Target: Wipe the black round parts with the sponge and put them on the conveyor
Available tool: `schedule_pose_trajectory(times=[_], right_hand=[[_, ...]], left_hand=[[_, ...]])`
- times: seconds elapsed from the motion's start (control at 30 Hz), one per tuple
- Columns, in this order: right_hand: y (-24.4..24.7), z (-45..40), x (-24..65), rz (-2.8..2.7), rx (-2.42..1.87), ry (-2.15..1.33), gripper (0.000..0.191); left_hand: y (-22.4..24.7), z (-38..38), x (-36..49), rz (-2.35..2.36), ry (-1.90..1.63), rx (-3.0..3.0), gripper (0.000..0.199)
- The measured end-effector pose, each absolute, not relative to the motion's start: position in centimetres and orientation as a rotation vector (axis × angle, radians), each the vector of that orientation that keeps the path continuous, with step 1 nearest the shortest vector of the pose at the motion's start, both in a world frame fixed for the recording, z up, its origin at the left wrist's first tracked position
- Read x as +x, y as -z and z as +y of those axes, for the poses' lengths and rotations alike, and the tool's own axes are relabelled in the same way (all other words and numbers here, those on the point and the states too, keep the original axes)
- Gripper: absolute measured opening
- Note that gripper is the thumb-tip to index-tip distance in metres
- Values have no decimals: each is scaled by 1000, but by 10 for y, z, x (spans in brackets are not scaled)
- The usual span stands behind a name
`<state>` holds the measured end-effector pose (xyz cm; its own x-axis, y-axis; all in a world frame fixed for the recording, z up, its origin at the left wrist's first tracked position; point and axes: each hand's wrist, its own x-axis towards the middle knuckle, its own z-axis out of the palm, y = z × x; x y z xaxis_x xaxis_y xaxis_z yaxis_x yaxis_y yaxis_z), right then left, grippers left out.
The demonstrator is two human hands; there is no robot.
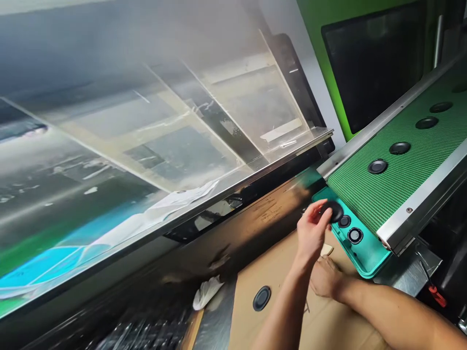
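Observation:
My left hand pinches a black round rubber-like disc between thumb and fingers, above the edge of a teal tray. In the tray lie two round black parts: a small disc and a ring with a pale centre. My right hand is low over the cardboard, fingers curled. A small beige piece shows at its fingertips; whether it is gripped there is hard to see. Another black disc lies on the cardboard, left of my left forearm.
A green conveyor belt with metal side rails carries several black discs. Beside the tray's right end lies a red-handled screwdriver. A machine with a clear panel borders the left. A crumpled white cloth sits near the cardboard.

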<state>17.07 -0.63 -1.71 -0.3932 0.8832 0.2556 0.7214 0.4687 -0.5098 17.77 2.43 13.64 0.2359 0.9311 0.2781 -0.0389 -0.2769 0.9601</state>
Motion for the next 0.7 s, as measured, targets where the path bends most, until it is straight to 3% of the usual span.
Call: schedule_pose_trajectory(times=[0.2, 0.37, 0.57, 0.7], right_hand=[[1, -9, 185, -2285, -1469, -374, 21], [-7, -7, 178, -1876, -1153, -353, 23], [-6, -2, 147, -2100, -1077, -254, 18], [-3, 9, 124, -2056, -1203, -128, 22]], left_hand=[[-49, 12, 21, 1185, -1337, 838, 56], [9, 2, -12, 1072, -1453, 679, 45], [15, 1, 5, 640, -1434, 499, 20], [10, 0, 4, 453, -1359, 347, 20]])
